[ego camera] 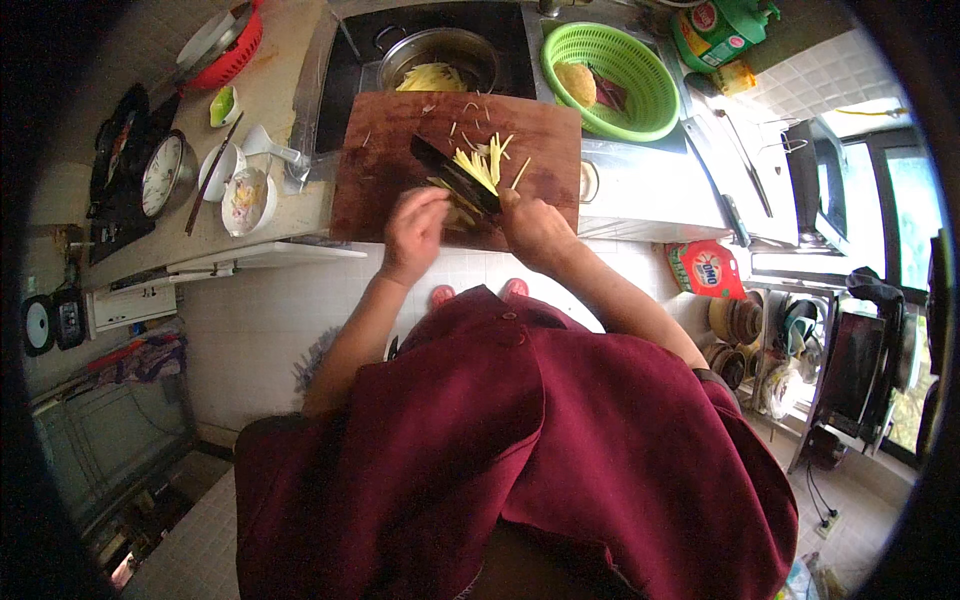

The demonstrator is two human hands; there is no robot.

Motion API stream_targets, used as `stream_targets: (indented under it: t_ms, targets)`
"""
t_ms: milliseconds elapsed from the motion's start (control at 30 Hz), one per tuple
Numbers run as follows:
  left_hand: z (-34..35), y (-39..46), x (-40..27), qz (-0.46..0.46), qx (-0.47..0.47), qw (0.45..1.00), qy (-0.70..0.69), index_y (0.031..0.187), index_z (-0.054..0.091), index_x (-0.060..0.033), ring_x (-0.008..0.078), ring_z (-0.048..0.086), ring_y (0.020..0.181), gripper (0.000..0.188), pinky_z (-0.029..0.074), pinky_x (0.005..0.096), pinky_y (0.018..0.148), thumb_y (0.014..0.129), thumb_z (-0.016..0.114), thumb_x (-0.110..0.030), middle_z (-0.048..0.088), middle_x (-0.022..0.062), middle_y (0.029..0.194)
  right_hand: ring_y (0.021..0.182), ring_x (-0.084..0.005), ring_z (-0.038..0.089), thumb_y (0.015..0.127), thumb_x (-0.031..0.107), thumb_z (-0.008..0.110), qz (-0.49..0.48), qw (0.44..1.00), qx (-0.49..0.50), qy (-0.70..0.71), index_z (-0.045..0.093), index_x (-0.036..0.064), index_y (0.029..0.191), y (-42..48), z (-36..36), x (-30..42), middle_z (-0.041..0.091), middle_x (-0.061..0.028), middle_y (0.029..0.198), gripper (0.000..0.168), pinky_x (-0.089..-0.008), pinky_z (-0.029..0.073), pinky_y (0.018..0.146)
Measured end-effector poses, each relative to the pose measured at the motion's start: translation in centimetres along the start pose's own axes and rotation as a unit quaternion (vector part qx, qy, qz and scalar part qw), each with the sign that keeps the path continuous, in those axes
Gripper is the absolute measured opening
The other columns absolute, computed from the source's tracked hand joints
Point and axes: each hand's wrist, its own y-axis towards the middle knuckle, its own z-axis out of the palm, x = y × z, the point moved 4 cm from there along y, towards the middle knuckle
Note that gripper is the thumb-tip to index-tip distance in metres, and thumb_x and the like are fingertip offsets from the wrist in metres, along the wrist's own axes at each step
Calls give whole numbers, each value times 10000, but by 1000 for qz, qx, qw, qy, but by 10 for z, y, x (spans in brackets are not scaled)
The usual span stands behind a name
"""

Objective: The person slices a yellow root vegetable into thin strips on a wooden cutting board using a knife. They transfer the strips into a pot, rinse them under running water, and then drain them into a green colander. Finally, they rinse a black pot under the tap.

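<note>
My right hand (534,231) grips the handle end of a dark-bladed kitchen knife (450,166). The blade lies slanted over a wooden cutting board (390,120). Pale yellow vegetable strips (484,161) lean together on the blade's far side, with thin loose shreds scattered beyond them. My left hand (415,234) is by the blade's near side, fingers bent and slightly blurred; whether it pinches anything is unclear. Between the hands, some vegetable pieces (461,217) are partly hidden under the knife. Behind the board, more yellow strips (431,77) sit in a metal pot (487,60).
A green plastic colander (649,112) at the right holds a yellowish-brown, potato-like vegetable (576,84) and something dark red. Leftward stand a bowl with chopped bits (247,201), a chopstick-like stick (214,176) and a white ladle (262,144). A second knife (701,154) rests on the right counter.
</note>
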Motion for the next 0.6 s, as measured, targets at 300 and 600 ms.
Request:
stream_targets:
  t_ms: [300,600]
  targets:
    - [-11,-3,9,-4,122,991,53,918,658,8,319,594,922,197,483,384,816,734,718,-30,635,135,989,683,-326,687,873,109,472,-50,992,54,-105,519,1,983,-9,-22,26,669,-188,742,161,-409,551,564]
    - [-7,-1,13,1,106,993,59,879,657,-8,325,581,872,165,480,396,774,719,698,-7,627,134,919,654,-300,692,882,121,465,-21,991,58,-119,485,7,942,1,13,28,673,-172,722,130,-379,547,530]
